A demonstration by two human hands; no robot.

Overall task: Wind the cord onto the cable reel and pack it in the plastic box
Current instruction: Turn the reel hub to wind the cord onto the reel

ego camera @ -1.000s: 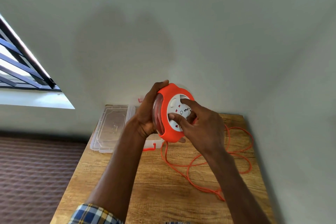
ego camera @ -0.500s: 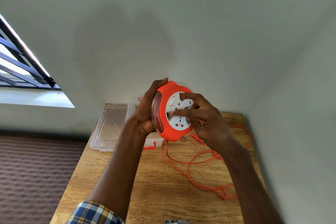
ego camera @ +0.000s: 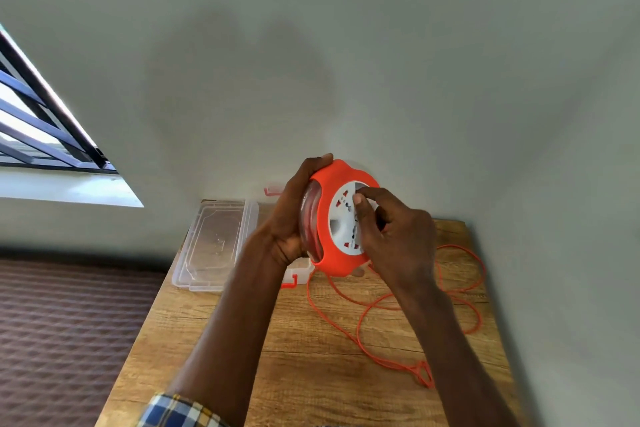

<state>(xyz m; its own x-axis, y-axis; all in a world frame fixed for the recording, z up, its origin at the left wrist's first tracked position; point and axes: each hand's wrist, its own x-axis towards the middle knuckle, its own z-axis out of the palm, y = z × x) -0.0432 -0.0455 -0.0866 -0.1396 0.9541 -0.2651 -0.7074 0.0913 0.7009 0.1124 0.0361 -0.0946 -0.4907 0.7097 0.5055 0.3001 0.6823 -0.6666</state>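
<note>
- On the near desk (ego camera: 242, 340), the loose cord (ego camera: 346, 334) is shortening, its loops drawing in since a second ago.
- Above, the left hand (ego camera: 289, 218) is gripping the cable reel (ego camera: 330, 218); right hand (ego camera: 398, 236) fingers (ego camera: 360, 199), curled onto its white face, are turning it round.
- Far left, the plastic box (ego camera: 214, 243) is lying open, awaiting the reel.

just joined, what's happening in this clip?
A person is winding an orange cord onto an orange cable reel held up above a wooden table. The left hand grips the reel's rim; the right hand has its fingers on the white socket face, apparently turning it. Much of the cord lies in loose loops on the table. The clear plastic box sits mostly hidden behind the left arm, its lid beside it.
</note>
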